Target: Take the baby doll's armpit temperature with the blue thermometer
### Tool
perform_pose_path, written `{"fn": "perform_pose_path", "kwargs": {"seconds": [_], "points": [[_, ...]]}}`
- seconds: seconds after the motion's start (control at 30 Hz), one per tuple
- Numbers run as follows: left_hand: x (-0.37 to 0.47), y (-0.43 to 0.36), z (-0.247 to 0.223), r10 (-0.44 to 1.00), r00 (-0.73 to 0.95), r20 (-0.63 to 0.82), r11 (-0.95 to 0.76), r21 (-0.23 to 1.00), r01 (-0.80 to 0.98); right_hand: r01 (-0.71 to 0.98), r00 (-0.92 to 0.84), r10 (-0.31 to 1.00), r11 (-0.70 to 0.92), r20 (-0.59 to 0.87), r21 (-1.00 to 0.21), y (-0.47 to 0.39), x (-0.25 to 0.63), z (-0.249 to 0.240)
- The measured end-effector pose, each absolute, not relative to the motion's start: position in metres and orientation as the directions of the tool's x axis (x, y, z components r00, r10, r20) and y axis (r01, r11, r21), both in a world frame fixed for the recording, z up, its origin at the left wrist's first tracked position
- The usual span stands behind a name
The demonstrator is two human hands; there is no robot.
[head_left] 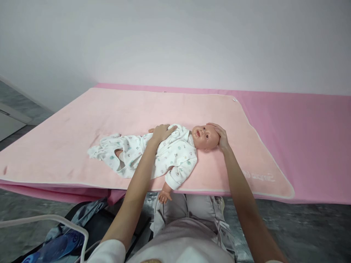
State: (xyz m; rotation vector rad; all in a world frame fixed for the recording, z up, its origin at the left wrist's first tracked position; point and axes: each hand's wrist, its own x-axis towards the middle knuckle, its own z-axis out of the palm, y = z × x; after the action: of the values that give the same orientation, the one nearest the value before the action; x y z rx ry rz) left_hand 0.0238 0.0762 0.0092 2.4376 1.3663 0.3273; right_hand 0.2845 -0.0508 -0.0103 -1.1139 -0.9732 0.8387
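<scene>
A baby doll (205, 137) lies on its back on a light pink mat (68, 120), its head to the right. It wears a white printed outfit (177, 157), whose legs stretch to the left. My left hand (163, 133) rests on the doll's chest and belly, fingers apart and pointing right. Against the top of the doll's head lies my right hand (221, 136), its fingers curved over the crown without closing round it. One doll arm (165, 193) hangs over the mat's near edge.
Under the mat is a darker pink cover (309, 146), which extends to the right. A pale wall (175, 44) rises behind. At the lower left are a bent white tube (49, 218), a dark chair and blue patterned cloth (59, 244).
</scene>
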Motion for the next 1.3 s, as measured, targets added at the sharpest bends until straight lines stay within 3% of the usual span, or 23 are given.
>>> {"fn": "perform_pose_path", "kwargs": {"seconds": [0.4, 0.6, 0.77, 0.93, 1.07, 1.13, 1.23, 1.3], "points": [[0.024, 0.077, 0.008, 0.86, 0.508, 0.042, -0.483, 0.386, 0.786, -0.068, 0.377, 0.907, 0.228, 0.186, -0.971, -0.05, 0.287, -0.015], [0.024, 0.077, 0.007, 0.854, 0.518, 0.054, -0.497, 0.378, 0.781, -0.235, 0.35, 0.936, 0.122, 0.033, -0.964, -0.052, 0.287, -0.018], [0.023, 0.076, 0.008, 0.858, 0.512, 0.05, -0.489, 0.388, 0.781, -0.45, 0.21, 0.954, -0.101, -0.215, -0.887, -0.056, 0.285, -0.015], [0.023, 0.076, 0.008, 0.852, 0.52, 0.063, -0.5, 0.392, 0.772, -0.451, 0.249, 0.955, -0.031, -0.159, -0.892, -0.056, 0.286, -0.014], [0.023, 0.076, 0.009, 0.857, 0.511, 0.063, -0.492, 0.392, 0.777, -0.43, 0.254, 0.94, -0.103, -0.229, -0.897, -0.052, 0.294, -0.021], [0.023, 0.076, 0.009, 0.86, 0.508, 0.057, -0.487, 0.391, 0.781, -0.391, 0.324, 0.928, -0.048, -0.187, -0.919, -0.05, 0.299, -0.022], [0.023, 0.075, 0.01, 0.86, 0.508, 0.056, -0.486, 0.395, 0.779, -0.255, 0.496, 0.868, 0.157, 0.011, -0.954, -0.048, 0.303, -0.014], [0.023, 0.074, 0.01, 0.857, 0.512, 0.058, -0.49, 0.4, 0.775, -0.117, 0.515, 0.844, 0.245, 0.153, -0.962, -0.048, 0.3, -0.004]]}}
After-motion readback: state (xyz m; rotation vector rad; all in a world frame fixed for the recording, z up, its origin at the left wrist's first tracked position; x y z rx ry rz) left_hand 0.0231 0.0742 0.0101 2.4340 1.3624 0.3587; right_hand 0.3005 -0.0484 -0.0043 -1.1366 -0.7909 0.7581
